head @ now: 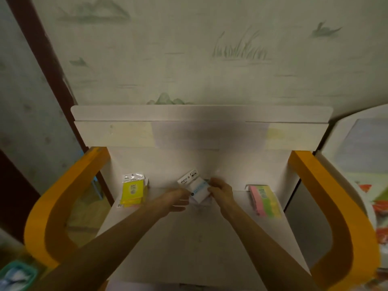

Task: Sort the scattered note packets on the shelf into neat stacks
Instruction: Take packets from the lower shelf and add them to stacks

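Both hands are out over the white shelf [184,238], meeting right in the middle. Between them sits a white note packet [196,189] with pale blue print and a white header card, tilted so the header points up and to the left. The left hand [175,201] comes in from the lower left, its fingers curled against the packet's left edge, gripping it there. The right hand [221,191] closes in from the other side, fingers bent around the packet's right edge. So that packet is pinched from both sides, held just above the shelf surface near the back panel; whether it touches the shelf below, I cannot tell, and there is a faint clear wrapper look beneath it that is too blurred to make out.

Off to the left, a stack of yellow note packets [132,192] lies on the shelf, clear hanging tab at the top, edges roughly lined up. Well apart on the right, a stack of pink, green and yellow packets [265,201] lies near the shelf's right side, angled slightly.

Orange curved side rails [63,206] frame the shelf left and right. Behind it rises a pale wall [189,49] with faded green grass and hill drawings. A teal basket [16,276] peeks in at the bottom left corner.
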